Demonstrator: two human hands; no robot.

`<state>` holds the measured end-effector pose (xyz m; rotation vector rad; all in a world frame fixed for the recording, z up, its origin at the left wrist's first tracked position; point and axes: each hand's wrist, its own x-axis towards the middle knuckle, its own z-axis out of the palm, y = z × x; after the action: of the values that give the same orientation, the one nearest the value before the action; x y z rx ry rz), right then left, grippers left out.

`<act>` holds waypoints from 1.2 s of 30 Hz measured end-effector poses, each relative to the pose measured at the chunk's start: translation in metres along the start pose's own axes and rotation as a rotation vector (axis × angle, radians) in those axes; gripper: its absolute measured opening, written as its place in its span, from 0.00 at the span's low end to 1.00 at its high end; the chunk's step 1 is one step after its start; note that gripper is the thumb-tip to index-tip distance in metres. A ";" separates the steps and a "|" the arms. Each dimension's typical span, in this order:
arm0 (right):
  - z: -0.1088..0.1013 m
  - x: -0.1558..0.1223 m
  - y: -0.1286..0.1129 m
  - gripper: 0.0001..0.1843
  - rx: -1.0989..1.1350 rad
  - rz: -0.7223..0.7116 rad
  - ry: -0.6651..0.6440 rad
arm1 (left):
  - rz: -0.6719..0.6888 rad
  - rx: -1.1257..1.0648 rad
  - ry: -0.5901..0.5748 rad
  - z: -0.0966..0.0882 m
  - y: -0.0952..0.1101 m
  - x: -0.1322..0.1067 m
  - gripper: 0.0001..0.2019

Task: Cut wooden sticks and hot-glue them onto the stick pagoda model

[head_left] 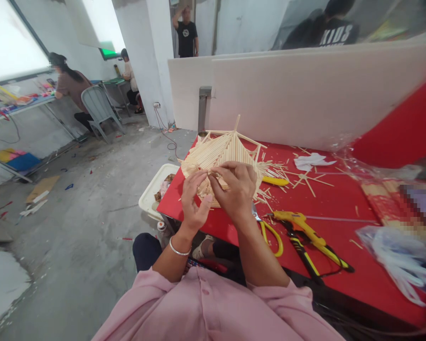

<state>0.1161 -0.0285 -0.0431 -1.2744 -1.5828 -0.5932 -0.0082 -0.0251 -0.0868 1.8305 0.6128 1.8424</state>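
In front of my chest, over the table's near left corner, my two hands meet at the fingertips. My left hand (pixel 195 201) has its fingers bent together, the thumb lower and apart. My right hand (pixel 236 187) pinches with thumb and forefinger against the left fingertips. Whatever lies between them is too small to make out. Right behind the hands stands a model roof of thin wooden sticks (pixel 230 150), partly hidden by them. Scissors (pixel 271 237) with yellow handles lie right of my right forearm. Beyond them are a yellow glue gun (pixel 301 227) and a black-and-yellow tool (pixel 305 258).
Loose sticks (pixel 307 180), white tissue (pixel 312 161) and a plastic bag (pixel 394 258) lie on the red table (pixel 326 203). A white bin (pixel 147 196) stands at its left side. A pale board (pixel 305 94) rises behind. Several people are in the room.
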 end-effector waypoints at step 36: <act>0.000 -0.001 0.000 0.06 0.005 0.019 -0.017 | 0.004 0.041 -0.003 -0.001 0.000 0.001 0.22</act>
<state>0.1164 -0.0285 -0.0440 -1.2928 -1.5841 -0.5677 -0.0088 -0.0248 -0.0860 1.8622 0.6509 1.8418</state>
